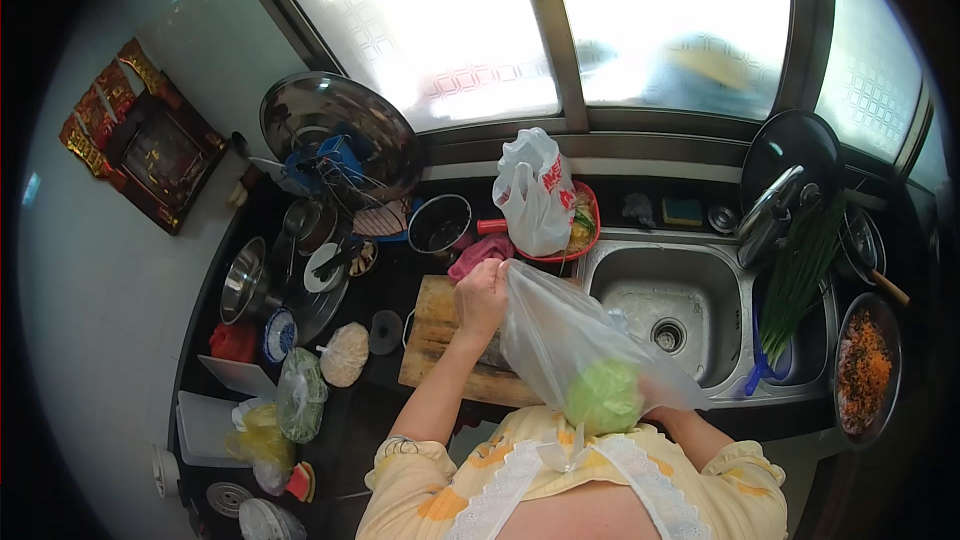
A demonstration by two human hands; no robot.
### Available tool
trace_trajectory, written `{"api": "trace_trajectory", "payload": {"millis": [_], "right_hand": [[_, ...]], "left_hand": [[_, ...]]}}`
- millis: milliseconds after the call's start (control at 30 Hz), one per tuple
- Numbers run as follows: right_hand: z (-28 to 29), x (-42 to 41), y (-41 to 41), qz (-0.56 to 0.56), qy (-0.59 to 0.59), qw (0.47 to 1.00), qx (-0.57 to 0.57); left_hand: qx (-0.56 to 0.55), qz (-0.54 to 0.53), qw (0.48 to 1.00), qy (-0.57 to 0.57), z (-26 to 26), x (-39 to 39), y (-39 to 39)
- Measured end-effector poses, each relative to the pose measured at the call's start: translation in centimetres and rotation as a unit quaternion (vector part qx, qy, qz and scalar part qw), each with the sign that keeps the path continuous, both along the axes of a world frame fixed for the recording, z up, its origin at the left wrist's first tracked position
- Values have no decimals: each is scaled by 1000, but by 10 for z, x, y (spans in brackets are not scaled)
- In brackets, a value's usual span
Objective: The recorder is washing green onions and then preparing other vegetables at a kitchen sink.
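Observation:
A translucent plastic bag is stretched between my hands in front of my chest. My left hand grips its upper left corner, above the worn wooden cutting board. Inside the bag's lower part lies a pale green cabbage, close to my body. My right hand reaches into the bag at the cabbage's right side and shows only faintly through the plastic, so its fingers cannot be made out. Part of a dark blade-like thing shows on the board beneath the bag.
Right of the board is a steel sink, with green onions over its smaller basin. A bowl of mince and shredded carrot stands far right. A white bag sits in a red colander. Bowls, bagged vegetables and a pot crowd the left.

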State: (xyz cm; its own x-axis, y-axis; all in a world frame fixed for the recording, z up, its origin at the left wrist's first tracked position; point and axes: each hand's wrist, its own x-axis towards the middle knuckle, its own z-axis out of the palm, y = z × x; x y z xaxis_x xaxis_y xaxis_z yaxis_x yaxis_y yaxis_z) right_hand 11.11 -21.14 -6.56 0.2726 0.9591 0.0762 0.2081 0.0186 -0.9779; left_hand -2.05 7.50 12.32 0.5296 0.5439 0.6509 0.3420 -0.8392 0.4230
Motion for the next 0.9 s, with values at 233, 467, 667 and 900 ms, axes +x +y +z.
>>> {"api": "trace_trajectory", "payload": {"millis": [233, 467, 667, 900], "right_hand": [[51, 20, 7, 55, -177, 979, -87], [87, 20, 4, 107, -345, 918, -164], [36, 28, 11, -38, 93, 995, -2], [68, 18, 35, -74, -174, 980, 67]], "left_hand": [[25, 11, 1000, -16, 11, 10, -4], [20, 64, 997, -26, -7, 4, 0], [-194, 36, 973, -116, 5, -7, 4], [-158, 36, 943, -292, 23, -12, 25]]}}
